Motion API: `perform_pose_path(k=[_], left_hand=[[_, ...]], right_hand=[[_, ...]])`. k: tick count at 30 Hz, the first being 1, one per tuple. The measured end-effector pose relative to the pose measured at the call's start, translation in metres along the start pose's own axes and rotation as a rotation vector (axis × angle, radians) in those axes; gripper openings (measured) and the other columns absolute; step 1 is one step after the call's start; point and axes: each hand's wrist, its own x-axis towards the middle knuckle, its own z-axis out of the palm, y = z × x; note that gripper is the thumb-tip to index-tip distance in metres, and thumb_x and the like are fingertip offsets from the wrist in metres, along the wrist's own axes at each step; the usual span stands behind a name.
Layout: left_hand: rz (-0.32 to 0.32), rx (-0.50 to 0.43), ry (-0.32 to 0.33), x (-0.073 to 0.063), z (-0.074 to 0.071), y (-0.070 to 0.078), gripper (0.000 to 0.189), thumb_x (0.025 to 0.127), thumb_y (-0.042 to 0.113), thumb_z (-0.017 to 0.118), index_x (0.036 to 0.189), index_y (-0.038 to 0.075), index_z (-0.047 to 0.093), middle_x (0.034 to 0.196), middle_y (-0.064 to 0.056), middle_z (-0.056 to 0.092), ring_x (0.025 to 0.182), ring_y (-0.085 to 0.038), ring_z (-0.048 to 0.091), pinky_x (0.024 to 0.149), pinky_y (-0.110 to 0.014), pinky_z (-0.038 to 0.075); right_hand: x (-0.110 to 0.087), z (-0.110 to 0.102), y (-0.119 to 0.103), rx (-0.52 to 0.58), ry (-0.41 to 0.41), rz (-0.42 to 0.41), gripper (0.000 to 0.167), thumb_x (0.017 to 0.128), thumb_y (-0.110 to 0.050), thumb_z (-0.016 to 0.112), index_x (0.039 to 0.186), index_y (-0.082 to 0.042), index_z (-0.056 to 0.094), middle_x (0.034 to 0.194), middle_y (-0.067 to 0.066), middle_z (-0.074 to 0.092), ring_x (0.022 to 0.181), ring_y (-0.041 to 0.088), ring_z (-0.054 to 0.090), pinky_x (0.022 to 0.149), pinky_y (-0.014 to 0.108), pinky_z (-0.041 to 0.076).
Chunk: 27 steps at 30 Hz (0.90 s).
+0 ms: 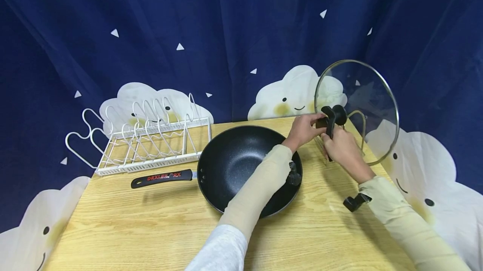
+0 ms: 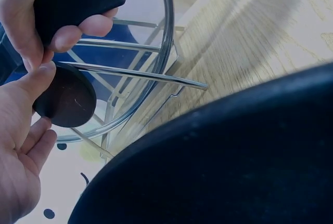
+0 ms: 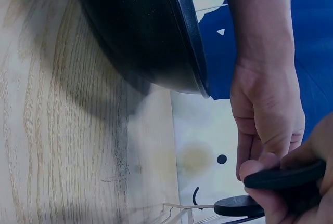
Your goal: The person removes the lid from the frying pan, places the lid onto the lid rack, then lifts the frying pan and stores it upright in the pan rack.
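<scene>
A clear glass lid with a metal rim stands upright in a wire stand on the right of the table. My left hand reaches across the wok to the front of the lid. In the left wrist view its thumb and fingers pinch a round black disc. My right hand grips a black handle beside that disc; its flat end shows in the left wrist view. How disc, handle and lid join is hidden by the fingers.
A white wire rack stands at the back left. The wok's long black handle points left in front of it. A dark blue curtain with white clouds hangs behind the wooden table.
</scene>
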Motion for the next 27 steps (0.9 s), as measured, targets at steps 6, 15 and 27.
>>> perform_pose_path(k=[6,15,27], left_hand=[[0.012,0.009,0.012,0.001,0.001,-0.0009,0.04,0.091,0.03,0.079,0.13,0.02,0.073,0.122,0.005,0.074,0.107,-0.013,0.071,0.083,-0.012,0.048],[0.007,0.003,0.001,0.0009,0.0021,-0.0017,0.039,0.093,0.027,0.077,0.132,0.021,0.071,0.128,0.005,0.071,0.112,-0.013,0.069,0.088,-0.012,0.05],[0.036,0.061,0.009,0.0004,0.0022,-0.0036,0.037,0.094,0.027,0.077,0.13,0.018,0.072,0.128,0.004,0.072,0.108,-0.012,0.071,0.088,-0.011,0.05]], right_hand=[[0.0036,0.0017,0.0009,0.009,0.004,-0.009,0.033,0.106,-0.022,0.046,0.09,-0.001,0.064,0.053,-0.001,0.063,0.049,0.018,0.059,0.053,0.036,0.044],[0.0071,0.0029,0.0028,-0.008,-0.021,-0.028,0.036,0.106,-0.022,0.047,0.084,-0.003,0.067,0.054,-0.002,0.064,0.051,0.016,0.059,0.056,0.036,0.045],[0.0097,0.0046,0.0032,-0.023,-0.038,-0.052,0.029,0.104,-0.019,0.047,0.089,-0.003,0.065,0.051,-0.005,0.062,0.05,0.015,0.059,0.055,0.035,0.044]])
